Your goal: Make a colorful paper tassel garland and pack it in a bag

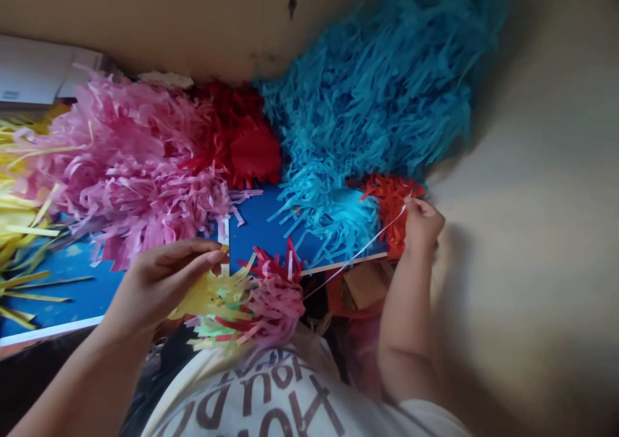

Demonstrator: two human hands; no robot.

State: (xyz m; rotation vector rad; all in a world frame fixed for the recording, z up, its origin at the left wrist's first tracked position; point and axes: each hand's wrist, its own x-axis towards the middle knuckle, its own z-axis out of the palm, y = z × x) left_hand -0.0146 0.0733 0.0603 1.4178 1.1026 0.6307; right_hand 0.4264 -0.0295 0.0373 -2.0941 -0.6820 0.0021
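Observation:
My left hand [176,279] is closed in a pinch on the end of a yellow fringed paper strip [193,298]. Beside it, a bunch of pink, red, green and yellow fringed paper [275,301] hangs in front of my shirt. A thin white string [360,251] runs taut from that bunch up to the right. Its far end is gripped in the closed fingers of my right hand [423,221]. Orange-red fringed paper [389,208] lies just behind the right hand. Where the string meets the bunch is hidden by the fringe.
A blue table [256,221] with a white edge carries heaps of pink [140,179], red [242,137] and turquoise fringed paper [382,95]. Yellow strips [29,224] lie at the left. Walls stand behind and at the right. An orange container [343,292] sits below the table edge.

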